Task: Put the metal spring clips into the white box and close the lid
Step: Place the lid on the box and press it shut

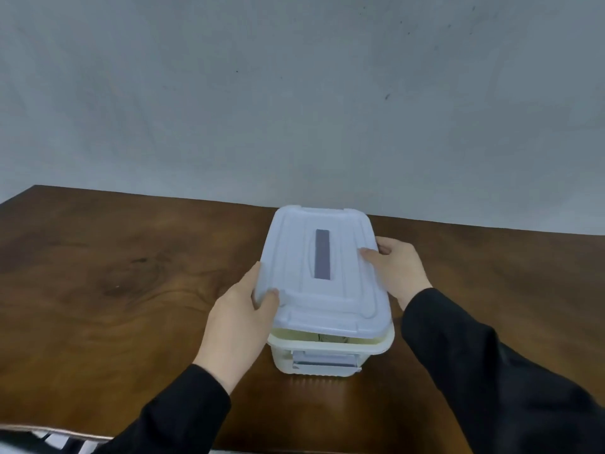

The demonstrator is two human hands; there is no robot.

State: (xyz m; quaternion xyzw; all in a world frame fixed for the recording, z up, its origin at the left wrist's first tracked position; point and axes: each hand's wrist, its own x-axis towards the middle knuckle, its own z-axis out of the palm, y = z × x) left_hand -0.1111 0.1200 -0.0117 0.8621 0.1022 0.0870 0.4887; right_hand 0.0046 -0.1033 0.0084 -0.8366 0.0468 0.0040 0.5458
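Observation:
The white box (330, 350) stands on the brown wooden table (114, 290), its near end facing me with a grey latch (324, 361). A pale blue-white lid (322, 273) with a grey strip along its middle lies over the box, its near edge raised slightly above the rim so a narrow gap shows. My left hand (240, 317) grips the lid's near-left edge, thumb on top. My right hand (397, 268) holds the lid's right edge, thumb on top. Something dark glints through the gap; the metal spring clips cannot be made out.
A grey wall rises behind the table's far edge. Black sleeves cover both forearms. A striped black-and-white object (62, 440) shows at the bottom left below the table's near edge.

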